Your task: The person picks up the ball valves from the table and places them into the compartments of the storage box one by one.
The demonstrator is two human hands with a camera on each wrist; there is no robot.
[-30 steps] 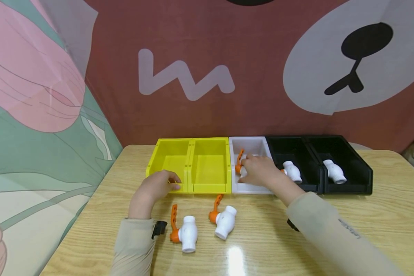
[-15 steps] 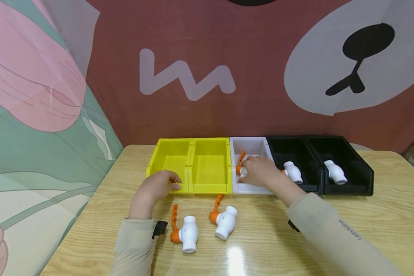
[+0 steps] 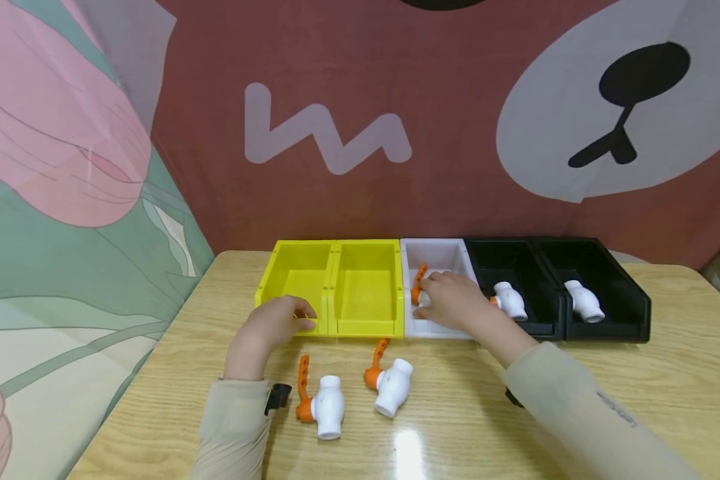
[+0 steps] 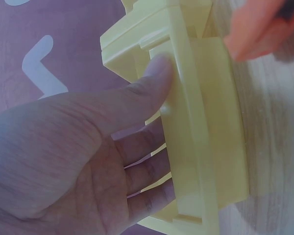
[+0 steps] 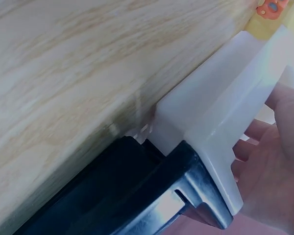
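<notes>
In the head view my left hand [image 3: 274, 325] rests at the front rim of the leftmost yellow bin [image 3: 267, 288]. The left wrist view shows the thumb on the front lip and relaxed fingers behind it, partly hidden. My right hand [image 3: 453, 300] reaches into the white bin [image 3: 408, 257], where it holds a white ball valve with an orange handle [image 3: 419, 275]. Most of that valve's body is hidden by the hand. Two more ball valves lie on the table: one near my left wrist [image 3: 329, 408], another farther right [image 3: 393, 388].
A second yellow bin [image 3: 366, 327] joins the white one. To the right stand two black bins [image 3: 636, 313], with one white valve [image 3: 510, 301] in the left and another [image 3: 585, 302] in the right. A printed cloth [image 3: 336, 207] hangs behind the wooden table [image 3: 444, 427].
The orange handle in the white bin has dipped slightly beside my right hand. My left hand and the valves on the table stay where they were.
</notes>
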